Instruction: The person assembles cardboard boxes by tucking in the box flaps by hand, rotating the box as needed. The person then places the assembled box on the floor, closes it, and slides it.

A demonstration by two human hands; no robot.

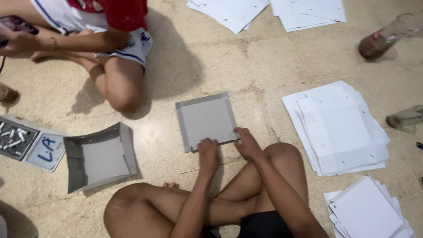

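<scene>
Sitting cross-legged on the floor (246,57), the person presses the left hand (208,155) and right hand (247,143), fingers curled down, on the near edge of a flat grey cardboard sheet (206,120) just ahead. Left of it a folded grey box (100,158) stands with nothing inside; farther left, a tray (17,140) holds small pale sticks, hard to identify. White stacks (341,128) lie right; another person's knee (123,90) sits beyond, body cut off.

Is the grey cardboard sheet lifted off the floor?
No, the sheet lies flat on the floor under both hands.
</scene>
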